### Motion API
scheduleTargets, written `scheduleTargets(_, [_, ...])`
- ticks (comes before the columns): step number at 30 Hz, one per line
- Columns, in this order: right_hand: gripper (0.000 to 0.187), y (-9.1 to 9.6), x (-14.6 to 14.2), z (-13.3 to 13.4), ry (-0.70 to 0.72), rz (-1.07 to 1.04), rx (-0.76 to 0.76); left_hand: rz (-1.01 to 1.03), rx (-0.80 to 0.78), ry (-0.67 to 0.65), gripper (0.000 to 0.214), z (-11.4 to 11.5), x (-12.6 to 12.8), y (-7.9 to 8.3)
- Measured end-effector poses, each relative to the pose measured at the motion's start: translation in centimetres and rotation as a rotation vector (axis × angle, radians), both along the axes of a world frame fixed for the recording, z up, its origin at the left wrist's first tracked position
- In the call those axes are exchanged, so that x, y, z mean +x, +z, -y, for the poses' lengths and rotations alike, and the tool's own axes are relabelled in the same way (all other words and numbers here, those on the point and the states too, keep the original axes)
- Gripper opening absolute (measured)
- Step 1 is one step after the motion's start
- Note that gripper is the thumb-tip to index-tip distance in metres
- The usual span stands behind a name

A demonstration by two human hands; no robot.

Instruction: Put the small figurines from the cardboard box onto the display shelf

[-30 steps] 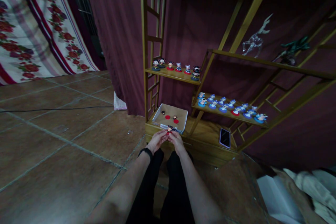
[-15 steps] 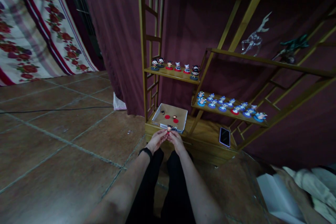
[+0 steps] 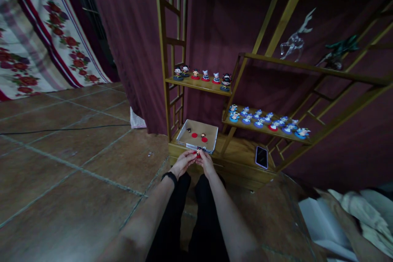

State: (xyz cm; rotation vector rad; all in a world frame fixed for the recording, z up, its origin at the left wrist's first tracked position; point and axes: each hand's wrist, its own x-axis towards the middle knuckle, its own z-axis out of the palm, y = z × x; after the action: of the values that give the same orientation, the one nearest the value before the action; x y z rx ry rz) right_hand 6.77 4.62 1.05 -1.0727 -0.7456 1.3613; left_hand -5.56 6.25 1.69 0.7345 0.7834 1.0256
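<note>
My left hand (image 3: 183, 162) and my right hand (image 3: 207, 163) meet in front of me, fingers pinched together on a small figurine (image 3: 199, 152) with a red base. They hover just before the near rim of a shallow cardboard box (image 3: 211, 133) on the bottom shelf. Inside the box lie loose red discs (image 3: 194, 135) and small dark figurine pieces. A black band sits on my left wrist.
A wooden shelf unit (image 3: 199, 85) carries a row of figurines on red and dark bases; a lower shelf (image 3: 267, 131) carries several blue-based ones. A phone (image 3: 261, 156) lies on the bottom board. A glass deer (image 3: 294, 41) stands higher up. White cloth and paper lie at right.
The view has drifted slightly; both hands stay together on the figurine, which now sits a little lower against the box's near edge.
</note>
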Motion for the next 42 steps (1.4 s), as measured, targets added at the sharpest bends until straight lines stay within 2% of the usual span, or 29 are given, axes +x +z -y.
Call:
scheduleTargets(14, [0.035, -1.0, 0.0, -0.4, -0.018, 0.007, 0.030, -0.001, -0.006, -0.027, 0.019, 0.1, 0.0, 0.6])
scheduleTargets(20, [0.041, -0.7, 0.1, -0.2, 0.031, 0.045, 0.014, -0.048, 0.057, 0.031, 0.023, 0.2, 0.4, 0.4])
scheduleTargets(25, [0.044, -0.6, -0.1, -0.3, 0.012, 0.059, 0.005, -0.072, 0.100, 0.039, 0.026, 0.1, 0.6, 0.2])
scheduleTargets(35, [0.042, -1.4, 0.0, -0.6, -0.003, 0.054, 0.005, -0.087, 0.076, 0.019, 0.026, 0.2, 0.2, 0.6])
scheduleTargets(42, [0.042, -0.9, 0.1, -0.3, -0.001, 0.039, 0.003, -0.067, 0.059, 0.025, 0.028, 0.4, 0.2, 0.7])
